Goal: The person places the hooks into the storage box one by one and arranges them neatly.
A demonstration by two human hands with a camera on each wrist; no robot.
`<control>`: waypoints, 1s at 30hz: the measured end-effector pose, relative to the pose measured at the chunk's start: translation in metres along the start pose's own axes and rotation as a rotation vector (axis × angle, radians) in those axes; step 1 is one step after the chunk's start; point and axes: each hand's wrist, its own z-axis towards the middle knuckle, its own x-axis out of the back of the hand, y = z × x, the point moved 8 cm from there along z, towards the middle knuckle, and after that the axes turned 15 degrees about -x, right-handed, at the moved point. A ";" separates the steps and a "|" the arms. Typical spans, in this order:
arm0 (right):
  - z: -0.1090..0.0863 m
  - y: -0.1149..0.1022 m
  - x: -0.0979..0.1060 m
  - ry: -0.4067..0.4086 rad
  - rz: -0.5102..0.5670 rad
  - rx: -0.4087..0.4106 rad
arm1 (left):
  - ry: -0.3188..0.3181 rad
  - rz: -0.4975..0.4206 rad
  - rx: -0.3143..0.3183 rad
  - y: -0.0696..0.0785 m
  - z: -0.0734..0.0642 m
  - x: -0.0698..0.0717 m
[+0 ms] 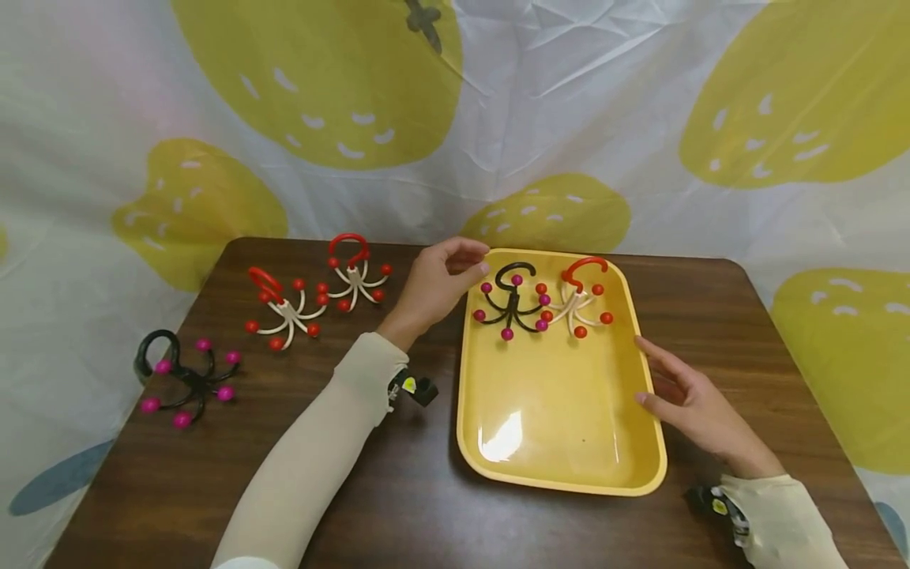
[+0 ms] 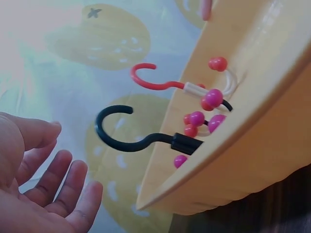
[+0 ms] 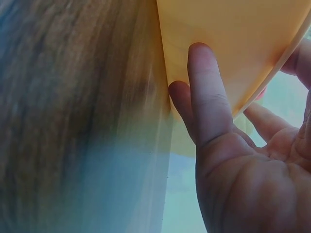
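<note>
Clock centred on the yellow tray (image 1: 554, 419), head view, 12 away from the person. Step in hand, my read: loading hangers into the tray, between pieces, two in and three out. Black hanger with pink balls (image 1: 513, 303) sits inside at 11, red-hooked white hanger (image 1: 577, 300) inside at about 12:30, both hook end up. Their ball tips crowd each other; can't tell if they touch. On the table (image 1: 398, 498): far loose white hanger (image 1: 355, 276) around 10, near loose white hanger (image 1: 287, 311) between 9 and 10, loose black hanger (image 1: 195, 381) at 9. Left hand (image 1: 442, 278) hovers by the rim at 10, holding nothing; fingers loosely bent, thumb apart from them, clear of the black hook in the left wrist view. Right hand (image 1: 700, 407) is at 3, fingers extended and spread against the tray's outer wall, thumb at the rim; reads as a light steadying touch, no clamp that I can see. Next move probably calls for the left hand to swing toward 9–10, pinch a loose hanger by hook or stem, lift it over the rim, and use the bare floor toward 6, right hand bracing.
</note>
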 end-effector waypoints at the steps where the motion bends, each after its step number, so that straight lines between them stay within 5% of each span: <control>1: 0.000 0.000 0.000 0.004 -0.007 0.001 | 0.005 -0.002 -0.002 0.001 -0.001 0.003; 21: -0.001 0.000 0.001 0.017 -0.019 -0.004 | 0.174 -0.018 -0.040 0.015 -0.026 0.065; 30: 0.000 0.001 0.000 0.021 -0.030 0.001 | 0.223 0.085 -0.026 0.008 -0.038 0.097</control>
